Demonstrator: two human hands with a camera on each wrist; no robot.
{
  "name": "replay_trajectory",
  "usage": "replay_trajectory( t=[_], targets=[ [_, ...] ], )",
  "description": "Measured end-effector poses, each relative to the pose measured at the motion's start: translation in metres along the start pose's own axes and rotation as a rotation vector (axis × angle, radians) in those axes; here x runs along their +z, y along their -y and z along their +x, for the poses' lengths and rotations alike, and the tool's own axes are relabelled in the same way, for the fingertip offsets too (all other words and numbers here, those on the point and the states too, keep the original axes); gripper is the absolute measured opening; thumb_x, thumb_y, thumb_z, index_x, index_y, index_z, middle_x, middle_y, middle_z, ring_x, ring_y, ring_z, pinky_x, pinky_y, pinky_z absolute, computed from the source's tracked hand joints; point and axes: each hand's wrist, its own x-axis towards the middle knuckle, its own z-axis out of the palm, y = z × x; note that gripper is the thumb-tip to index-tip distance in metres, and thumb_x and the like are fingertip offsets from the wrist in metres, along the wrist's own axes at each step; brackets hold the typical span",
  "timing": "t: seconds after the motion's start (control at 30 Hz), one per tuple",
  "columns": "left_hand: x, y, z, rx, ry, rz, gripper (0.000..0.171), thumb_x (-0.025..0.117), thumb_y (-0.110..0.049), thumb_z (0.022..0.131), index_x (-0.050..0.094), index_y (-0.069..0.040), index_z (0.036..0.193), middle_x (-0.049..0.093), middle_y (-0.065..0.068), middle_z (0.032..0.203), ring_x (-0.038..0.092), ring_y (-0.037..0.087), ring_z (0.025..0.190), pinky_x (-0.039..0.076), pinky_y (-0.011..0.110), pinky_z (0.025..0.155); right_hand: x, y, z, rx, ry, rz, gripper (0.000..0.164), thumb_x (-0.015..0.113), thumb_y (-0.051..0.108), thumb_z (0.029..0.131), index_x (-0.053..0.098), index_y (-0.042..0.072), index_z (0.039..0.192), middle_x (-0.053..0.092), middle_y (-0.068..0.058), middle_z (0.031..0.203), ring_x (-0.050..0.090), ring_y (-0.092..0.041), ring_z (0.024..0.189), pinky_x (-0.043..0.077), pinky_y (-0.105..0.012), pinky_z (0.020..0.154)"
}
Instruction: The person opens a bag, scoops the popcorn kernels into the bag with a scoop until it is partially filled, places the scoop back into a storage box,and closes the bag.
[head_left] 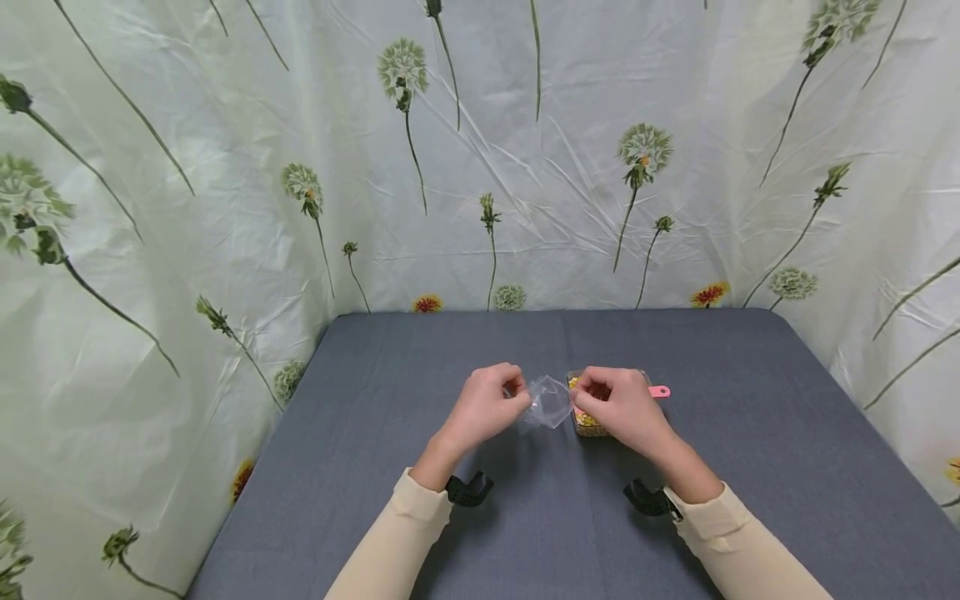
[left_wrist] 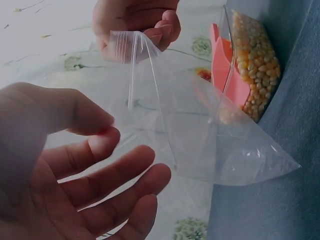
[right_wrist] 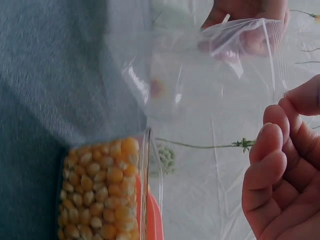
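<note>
Between the two hands hangs a clear zip-lock bag [head_left: 551,402], its zip strip [left_wrist: 131,75] near the top edge. My left hand [head_left: 487,406] pinches one side of the bag's mouth between thumb and index finger; its other fingers are spread. On the opposite side, my right hand [head_left: 626,408] pinches the zip edge with thumb and index finger, the remaining fingers curled. Under and behind the right hand stands a clear box of corn kernels [right_wrist: 100,190], partly hidden in the head view. A pink scoop [left_wrist: 227,75] lies in the box, its handle [head_left: 660,392] sticking out to the right.
A grey cloth covers the table [head_left: 420,358]. Behind it and along the sides hangs a pale curtain [head_left: 525,167] printed with dandelions. Black wrist cameras [head_left: 470,489] sit at both cuffs.
</note>
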Motion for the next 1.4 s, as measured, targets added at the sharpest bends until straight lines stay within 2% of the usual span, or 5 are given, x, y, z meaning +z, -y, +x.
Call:
replay_trajectory(
  t=[0.27,0.57,0.8,0.97,1.4],
  targets=[
    [0.005,0.002,0.004,-0.023,0.081,-0.245,0.005,0.066,-0.019,0.097,0.065,-0.017,0.100,0.066,-0.006,0.099,0.065,0.014,0.093,0.053,0.033,0.078,0.001,0.003,0.002,0.087,0.046,0.152,0.021,0.069,0.007,0.092,0.067,0.018,0.075,0.059,0.001,0.066,0.050,-0.016,0.056,0.041,-0.028,0.048],
    [0.014,0.012,0.005,0.042,0.241,-0.423,0.065,0.071,-0.031,0.096,0.036,-0.027,0.152,0.046,-0.001,0.151,0.041,0.016,0.140,0.040,0.051,0.106,0.000,0.000,0.003,0.130,0.072,0.247,0.016,0.069,0.006,0.093,0.068,0.010,0.077,0.061,-0.004,0.067,0.054,-0.018,0.056,0.046,-0.030,0.050],
    [0.026,0.015,0.003,0.076,0.332,-0.413,0.098,0.083,-0.050,0.080,0.022,-0.037,0.156,0.035,-0.010,0.157,0.036,0.009,0.140,0.037,0.051,0.109,0.001,-0.002,0.003,0.151,0.095,0.297,0.013,0.068,0.009,0.096,0.070,0.002,0.085,0.062,-0.007,0.070,0.056,-0.029,0.060,0.049,-0.032,0.052],
    [0.033,0.016,0.003,0.076,0.322,-0.441,0.098,0.087,-0.038,0.080,0.024,-0.036,0.154,0.036,-0.011,0.155,0.032,0.009,0.143,0.037,0.046,0.109,0.002,-0.002,0.004,0.164,0.100,0.316,0.015,0.068,0.012,0.097,0.071,0.003,0.085,0.062,-0.009,0.070,0.056,-0.027,0.061,0.049,-0.032,0.053],
    [0.043,0.019,0.000,0.136,0.176,-0.362,0.085,0.087,-0.037,0.081,0.038,-0.031,0.150,0.053,-0.011,0.138,0.053,0.010,0.123,0.044,0.042,0.102,0.001,0.000,0.003,0.193,0.105,0.435,0.022,0.066,0.015,0.099,0.068,-0.001,0.085,0.063,-0.015,0.074,0.058,-0.027,0.062,0.053,-0.037,0.058]
  ],
)
